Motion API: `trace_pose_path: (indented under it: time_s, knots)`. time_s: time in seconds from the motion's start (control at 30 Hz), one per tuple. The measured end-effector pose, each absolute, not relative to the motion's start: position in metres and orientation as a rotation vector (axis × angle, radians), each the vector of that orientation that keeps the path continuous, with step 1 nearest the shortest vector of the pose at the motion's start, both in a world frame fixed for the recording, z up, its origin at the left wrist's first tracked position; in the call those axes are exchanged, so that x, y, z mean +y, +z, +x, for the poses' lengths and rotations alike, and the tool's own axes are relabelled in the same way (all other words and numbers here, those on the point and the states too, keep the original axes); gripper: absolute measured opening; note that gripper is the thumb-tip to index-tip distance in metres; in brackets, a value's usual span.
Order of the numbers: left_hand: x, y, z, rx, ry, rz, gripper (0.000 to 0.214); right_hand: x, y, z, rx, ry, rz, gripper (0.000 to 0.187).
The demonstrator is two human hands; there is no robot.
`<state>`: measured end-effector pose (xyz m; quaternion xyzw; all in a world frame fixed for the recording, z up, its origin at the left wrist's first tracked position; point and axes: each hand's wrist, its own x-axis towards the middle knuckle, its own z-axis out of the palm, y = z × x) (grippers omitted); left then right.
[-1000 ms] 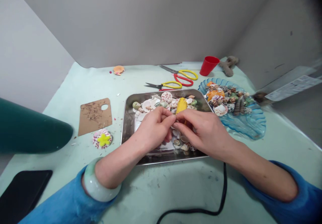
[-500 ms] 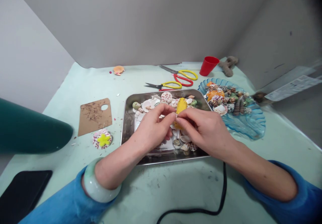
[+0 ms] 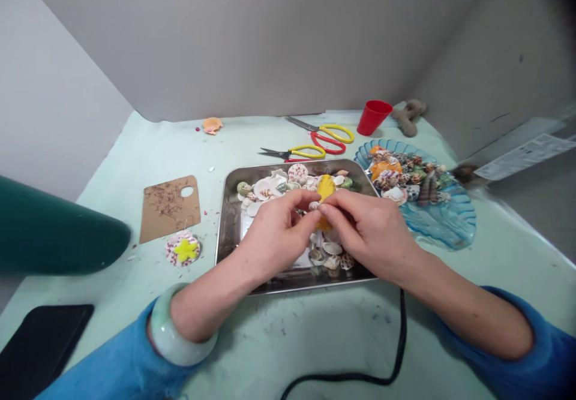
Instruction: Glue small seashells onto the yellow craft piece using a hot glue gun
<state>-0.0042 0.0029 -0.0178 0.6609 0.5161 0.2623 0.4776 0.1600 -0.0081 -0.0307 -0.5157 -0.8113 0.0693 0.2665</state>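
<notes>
Over a metal tray (image 3: 231,232), my left hand (image 3: 281,226) and my right hand (image 3: 371,226) meet fingertip to fingertip. Between them they pinch a small pale shell (image 3: 314,206); its exact shape is partly hidden by the fingers. Just behind the fingertips a yellow object (image 3: 326,186) lies in the tray, half covered by my right hand, so its kind is unclear. White and spotted seashells (image 3: 297,173) fill the tray's back, and more shells (image 3: 332,248) lie below my fingers.
A blue scalloped dish (image 3: 441,223) of shells stands right of the tray. Two pairs of scissors (image 3: 310,151) (image 3: 333,142) and a red cup (image 3: 375,118) are behind. On the left lie brown cardboard (image 3: 168,208) and a shell disc with a yellow star (image 3: 185,250). A black cord (image 3: 351,377) runs in front.
My fingertips have shifted and turned slightly, so the small shell between them shows more plainly. The tray and the things around it stay in place.
</notes>
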Motion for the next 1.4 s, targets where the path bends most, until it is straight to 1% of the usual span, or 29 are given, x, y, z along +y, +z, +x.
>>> trace_pose_path:
  time_s: [0.2, 0.47, 0.67, 0.9, 1.1, 1.23, 1.4]
  knots:
    - [0.0033, -0.0224, -0.0050, 1.254, 0.646, 1.688, 0.029, -0.0078, -0.0296, 0.1587, -2.206, 0.219, -1.402, 0.025]
    - [0.0029, -0.0225, -0.0059, 1.225, 0.632, 1.734, 0.021, -0.0080, -0.0283, 0.1574, -2.230, 0.207, -1.382, 0.031]
    - [0.0035, -0.0225, -0.0053, 1.213, 0.556, 1.717, 0.029, -0.0082, -0.0305, 0.1580, -2.236, 0.162, -1.384, 0.032]
    - [0.0013, -0.0239, -0.0047, 1.236, 0.612, 1.847, 0.019, -0.0083, -0.0316, 0.1583, -2.239, 0.152, -1.403, 0.034]
    - [-0.0008, -0.0228, -0.0058, 1.293, 0.596, 1.963, 0.021, -0.0087, -0.0310, 0.1575, -2.280, 0.161, -1.411, 0.034]
    - [-0.0006, -0.0234, -0.0052, 1.293, 0.611, 1.982, 0.026, -0.0089, -0.0316, 0.1577, -2.273, 0.167, -1.413, 0.034]
    - [-0.0007, -0.0242, -0.0056, 1.297, 0.596, 2.058, 0.026, -0.0080, -0.0302, 0.1573, -2.260, 0.184, -1.407, 0.035]
